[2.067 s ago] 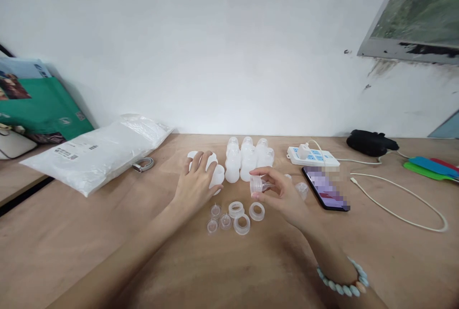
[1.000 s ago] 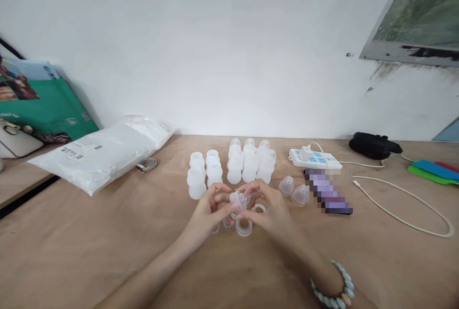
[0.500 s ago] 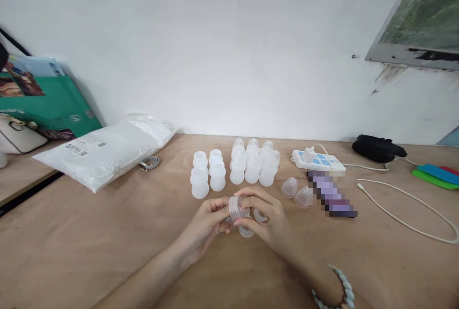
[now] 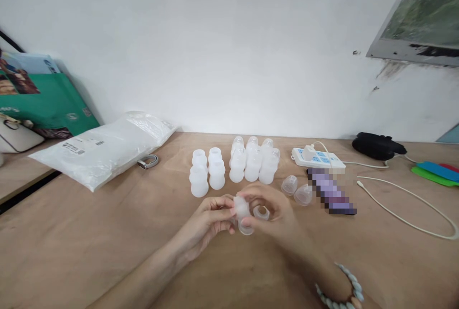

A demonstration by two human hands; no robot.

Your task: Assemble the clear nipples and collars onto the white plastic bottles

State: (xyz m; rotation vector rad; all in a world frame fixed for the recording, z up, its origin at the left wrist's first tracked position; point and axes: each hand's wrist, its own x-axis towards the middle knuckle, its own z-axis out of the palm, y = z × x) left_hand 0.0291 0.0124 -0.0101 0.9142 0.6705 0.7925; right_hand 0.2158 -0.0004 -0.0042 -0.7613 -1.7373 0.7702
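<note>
My left hand (image 4: 213, 220) pinches a small translucent bottle ring (image 4: 241, 207) between thumb and fingers. Curled around the ring's other side is my right hand (image 4: 276, 211), its fingertips and thumb at the piece; motion blurs it. Under and beside the hands lie another clear ring (image 4: 245, 229) and a translucent ring-shaped part (image 4: 261, 213). Just beyond, several open-topped frosted bottles (image 4: 199, 182) stand left of several matching bottles with clear domed caps (image 4: 253, 168). Two loose clear domed caps (image 4: 303, 195) rest to the right.
A phone (image 4: 332, 193), partly pixelated, lies right of the loose caps. Behind it are a power strip (image 4: 319, 158) with a plugged charger and a white cable (image 4: 412, 182). A white plastic parcel (image 4: 107, 148) and a grey looped strap (image 4: 148, 161) lie left; a black case (image 4: 378, 146) sits far right.
The ring between my hands has turned and now shows a blurred whitish side. My right hand has shifted slightly right and rotated, and its fingers have spread a little. My left hand stays nearly in place.
</note>
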